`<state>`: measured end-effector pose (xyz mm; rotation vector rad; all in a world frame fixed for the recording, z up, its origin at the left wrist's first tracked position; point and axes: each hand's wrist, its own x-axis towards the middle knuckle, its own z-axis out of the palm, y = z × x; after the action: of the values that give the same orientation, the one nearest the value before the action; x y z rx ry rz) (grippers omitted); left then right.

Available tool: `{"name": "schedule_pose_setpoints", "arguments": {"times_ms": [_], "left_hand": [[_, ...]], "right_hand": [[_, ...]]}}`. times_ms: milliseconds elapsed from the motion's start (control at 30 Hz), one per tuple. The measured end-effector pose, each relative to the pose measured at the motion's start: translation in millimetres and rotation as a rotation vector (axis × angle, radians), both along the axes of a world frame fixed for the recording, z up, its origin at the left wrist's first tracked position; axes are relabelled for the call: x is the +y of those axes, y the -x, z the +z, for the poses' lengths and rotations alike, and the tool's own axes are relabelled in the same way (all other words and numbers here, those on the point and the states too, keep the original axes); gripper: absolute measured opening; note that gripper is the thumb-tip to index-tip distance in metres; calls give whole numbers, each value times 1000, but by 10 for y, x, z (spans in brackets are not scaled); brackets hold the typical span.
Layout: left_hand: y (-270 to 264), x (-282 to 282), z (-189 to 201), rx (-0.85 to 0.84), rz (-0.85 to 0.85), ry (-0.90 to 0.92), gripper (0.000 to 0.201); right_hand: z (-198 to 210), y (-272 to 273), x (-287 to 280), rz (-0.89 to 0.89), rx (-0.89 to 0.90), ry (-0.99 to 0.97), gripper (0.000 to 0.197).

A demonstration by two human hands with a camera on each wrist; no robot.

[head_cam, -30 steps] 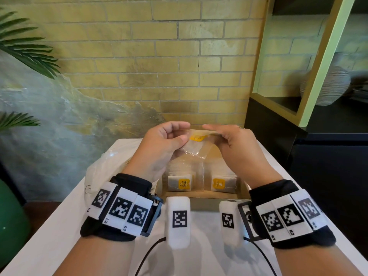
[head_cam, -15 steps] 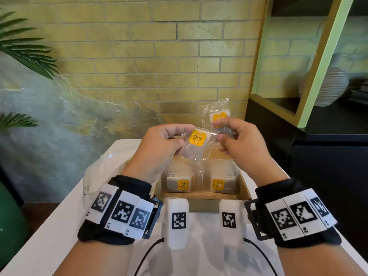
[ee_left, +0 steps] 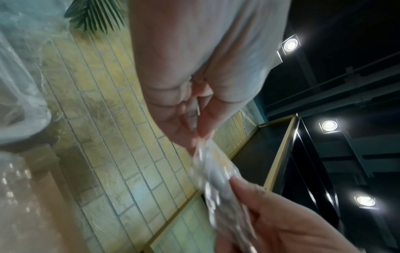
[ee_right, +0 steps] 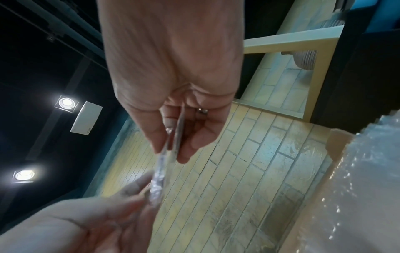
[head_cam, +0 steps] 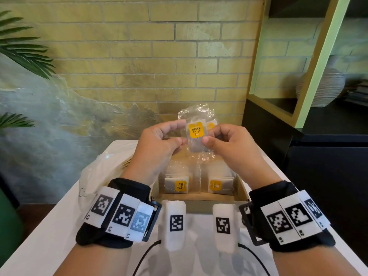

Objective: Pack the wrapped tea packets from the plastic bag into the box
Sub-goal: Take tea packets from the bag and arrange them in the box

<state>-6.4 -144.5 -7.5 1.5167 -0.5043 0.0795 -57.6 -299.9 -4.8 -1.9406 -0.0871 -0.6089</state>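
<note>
Spreading beneath both wrists, white surface (head_cam: pixel 49 226), reaching away toward the brick wall beyond the fingertips. Slumped on it just outside the left wrist, crumpled clear plastic bag (head_cam: pixel 99 174), touching the near left corner of the box. Sitting below and between the two hands, open cardboard box (head_cam: pixel 199 198), with rows of wrapped tea packets standing on edge inside: one stack under the left hand (head_cam: pixel 177 185), another under the right hand (head_cam: pixel 219 185), orange labels facing the wrists. Raised above the box, left hand (head_cam: pixel 157 148), thumb and forefinger pinching the left edge of a clear-wrapped tea packet (head_cam: pixel 196 134). Facing it from the other side, right hand (head_cam: pixel 231 148), thumb and curled fingers pinching the right edge of the same packet, orange "RELAX" label turned toward the wearer. Tucked just behind that packet, against the right fingers, second wrapped packet (head_cam: pixel 210 126), only a strip of orange showing; cannot tell which hand grips it. Seen from the left wrist, crinkled wrapper (ee_left: pixel 216 172) stretched between left fingertips (ee_left: pixel 203 126) and the right thumb. Seen from the right wrist, wrappers edge-on (ee_right: pixel 171 145), two thin sheets caught between right thumb and fingers (ee_right: pixel 190 150), far end blurred against the left hand (ee_right: pixel 103 215).
</note>
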Motion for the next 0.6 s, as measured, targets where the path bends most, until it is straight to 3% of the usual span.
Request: {"name": "schedule_pose_setpoints", "arguments": {"times_ms": [133,267,467,600], "left_hand": [[-192,126,-44,60,186,-238,46],[-324,291,-136,80,370,-703,48],[-392,408,-201,111,346,-1322,30],[-391,489,-213,187,345,-1401,25]], "right_hand": [[-7,-45,-97,-123,-5,44,17],[-22,-54,-142,-173,-35,94,23],[-57,-71,-163,-157,-36,128,17],[-27,-56,-145,-151,-44,114,27]]}}
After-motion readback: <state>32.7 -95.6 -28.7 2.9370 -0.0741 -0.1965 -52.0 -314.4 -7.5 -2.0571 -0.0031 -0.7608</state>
